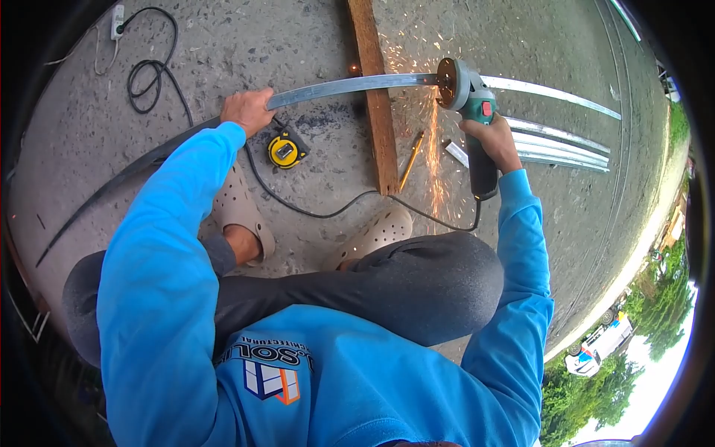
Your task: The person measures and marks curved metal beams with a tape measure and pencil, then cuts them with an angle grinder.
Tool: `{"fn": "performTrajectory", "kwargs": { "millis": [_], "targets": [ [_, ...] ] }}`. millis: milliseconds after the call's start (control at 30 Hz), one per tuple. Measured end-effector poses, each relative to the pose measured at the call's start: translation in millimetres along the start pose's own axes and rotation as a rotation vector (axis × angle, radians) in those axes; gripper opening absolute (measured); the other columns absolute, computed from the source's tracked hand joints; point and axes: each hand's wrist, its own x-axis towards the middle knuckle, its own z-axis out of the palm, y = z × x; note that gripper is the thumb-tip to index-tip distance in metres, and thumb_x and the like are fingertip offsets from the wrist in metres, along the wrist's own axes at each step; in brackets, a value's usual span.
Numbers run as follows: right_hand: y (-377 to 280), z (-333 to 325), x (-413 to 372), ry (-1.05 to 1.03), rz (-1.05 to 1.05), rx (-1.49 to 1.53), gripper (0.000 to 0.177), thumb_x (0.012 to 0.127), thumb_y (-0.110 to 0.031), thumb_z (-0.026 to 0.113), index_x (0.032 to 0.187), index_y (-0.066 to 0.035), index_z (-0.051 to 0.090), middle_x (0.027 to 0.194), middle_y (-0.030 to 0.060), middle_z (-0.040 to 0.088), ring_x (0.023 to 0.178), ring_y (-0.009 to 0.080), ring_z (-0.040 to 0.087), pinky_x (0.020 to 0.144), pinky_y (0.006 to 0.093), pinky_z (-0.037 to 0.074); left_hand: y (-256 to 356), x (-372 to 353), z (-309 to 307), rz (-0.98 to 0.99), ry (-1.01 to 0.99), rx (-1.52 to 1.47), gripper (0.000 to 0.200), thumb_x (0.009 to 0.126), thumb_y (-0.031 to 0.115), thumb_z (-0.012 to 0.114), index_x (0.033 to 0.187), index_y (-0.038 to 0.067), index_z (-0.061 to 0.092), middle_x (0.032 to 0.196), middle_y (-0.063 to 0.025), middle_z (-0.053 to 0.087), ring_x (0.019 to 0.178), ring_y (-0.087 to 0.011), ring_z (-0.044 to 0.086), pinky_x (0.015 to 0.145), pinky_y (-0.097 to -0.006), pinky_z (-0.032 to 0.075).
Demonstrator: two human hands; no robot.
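Note:
With my left hand [248,112] I grip a long metal strip [335,88] that runs across a wooden plank [370,89]. My right hand [493,140] is wrapped round the body of an angle grinder [478,104], green and black with a red button. The grinder's disc [447,83] meets the metal strip just right of the plank, and orange sparks [434,153] spray down and up from there. Past the disc, a strip of metal [551,91] continues to the right. A yellow and black tape measure [285,150] lies on the floor below my left hand.
A pencil [411,162] and a short metal offcut [456,153] lie beside the plank. Several metal strips [562,147] rest at the right. The grinder's black cord [320,216] crosses the concrete near my shoes [380,227]. An extension socket [118,21] is at upper left.

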Motion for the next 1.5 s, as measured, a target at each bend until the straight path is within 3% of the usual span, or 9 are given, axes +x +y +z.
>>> {"fn": "performTrajectory", "kwargs": {
  "millis": [433, 500, 533, 567, 633, 767, 833, 967, 1500],
  "targets": [
    [6.0, -6.9, -33.7, 0.029, 0.013, 0.071, 0.049, 0.071, -0.035, 0.079, 0.097, 0.007, 0.070, 0.087, 0.0118, 0.071, 0.077, 0.0186, 0.066, 0.074, 0.0332, 0.053, 1.9, 2.3, -14.9, 0.012, -0.084, -0.064, 0.037, 0.087, 0.044, 0.075, 0.093, 0.009, 0.065, 0.084, -0.0131, 0.072, 0.080, -0.0373, 0.070, 0.071, -0.0492, 0.054],
    [8.3, -10.0, -44.1, 0.042, -0.008, 0.090, 0.048, 0.072, -0.032, 0.079, 0.100, 0.006, 0.069, 0.089, 0.0112, 0.071, 0.078, 0.0179, 0.066, 0.075, 0.0328, 0.053, -14.4, 15.1, -4.8, 0.192, -0.140, -0.293, 0.042, 0.085, 0.046, 0.076, 0.100, 0.008, 0.068, 0.080, -0.0113, 0.071, 0.075, -0.0305, 0.071, 0.067, -0.0456, 0.054],
    [12.6, -9.7, -47.0, 0.037, -0.013, 0.110, 0.046, 0.074, -0.031, 0.078, 0.100, 0.006, 0.069, 0.088, 0.0099, 0.070, 0.077, 0.0164, 0.064, 0.073, 0.0318, 0.052, -23.2, 36.5, -4.2, 0.176, -0.441, -0.429, 0.046, 0.084, 0.045, 0.077, 0.108, 0.006, 0.069, 0.078, -0.0096, 0.071, 0.076, -0.0242, 0.071, 0.067, -0.0417, 0.053],
    [16.2, -9.8, -51.5, 0.031, -0.014, 0.129, 0.045, 0.075, -0.030, 0.077, 0.101, 0.006, 0.068, 0.087, 0.0086, 0.069, 0.076, 0.0150, 0.063, 0.071, 0.0308, 0.051, -16.9, 41.8, -12.4, 0.182, -0.439, -0.427, 0.046, 0.084, 0.045, 0.077, 0.108, 0.006, 0.069, 0.078, -0.0096, 0.071, 0.076, -0.0242, 0.071, 0.067, -0.0417, 0.053],
    [11.3, -8.9, -62.5, 0.032, -0.002, 0.114, 0.043, 0.076, -0.028, 0.076, 0.102, 0.006, 0.067, 0.088, 0.0076, 0.069, 0.077, 0.0144, 0.062, 0.072, 0.0300, 0.050, -1.4, 47.8, -35.7, -0.163, -0.847, -0.572, 0.042, 0.086, 0.040, 0.077, 0.102, 0.002, 0.070, 0.079, -0.0100, 0.071, 0.074, -0.0239, 0.070, 0.067, -0.0413, 0.051],
    [17.9, -2.3, -65.4, 0.048, -0.011, 0.196, 0.047, 0.073, -0.027, 0.081, 0.105, 0.004, 0.067, 0.092, 0.0091, 0.070, 0.082, 0.0155, 0.064, 0.077, 0.0310, 0.052, -3.8, 42.5, -18.6, -0.056, -0.695, -0.413, 0.043, 0.086, 0.044, 0.077, 0.097, 0.002, 0.072, 0.074, -0.0111, 0.070, 0.071, -0.0255, 0.069, 0.064, -0.0424, 0.050],
    [18.6, -0.2, -71.0, 0.068, 0.022, 0.221, 0.046, 0.073, -0.027, 0.081, 0.104, 0.004, 0.067, 0.092, 0.0088, 0.070, 0.082, 0.0155, 0.064, 0.077, 0.0309, 0.052, 8.6, 15.4, -21.9, 0.080, -0.244, -0.204, 0.047, 0.086, 0.049, 0.077, 0.092, 0.003, 0.073, 0.068, -0.0127, 0.066, 0.066, -0.0268, 0.067, 0.062, -0.0437, 0.048],
    [24.8, -0.5, -69.4, 0.056, 0.021, 0.226, 0.046, 0.073, -0.028, 0.081, 0.103, 0.004, 0.067, 0.091, 0.0087, 0.070, 0.081, 0.0156, 0.064, 0.076, 0.0308, 0.052, 17.0, -5.2, -10.5, 0.064, -0.072, -0.091, 0.045, 0.089, 0.051, 0.073, 0.091, 0.006, 0.074, 0.069, -0.0136, 0.065, 0.070, -0.0320, 0.066, 0.065, -0.0472, 0.049],
    [24.4, 6.6, -39.5, 0.037, 0.004, 0.076, 0.053, 0.071, -0.036, 0.080, 0.100, 0.006, 0.069, 0.088, 0.0127, 0.071, 0.079, 0.0201, 0.067, 0.076, 0.0329, 0.054, 17.1, -5.4, -0.6, 0.076, -0.082, 0.079, 0.025, 0.094, 0.030, 0.070, 0.106, 0.008, 0.069, 0.078, -0.0148, 0.071, 0.074, -0.0361, 0.070, 0.068, -0.0490, 0.055]
  ]
}}
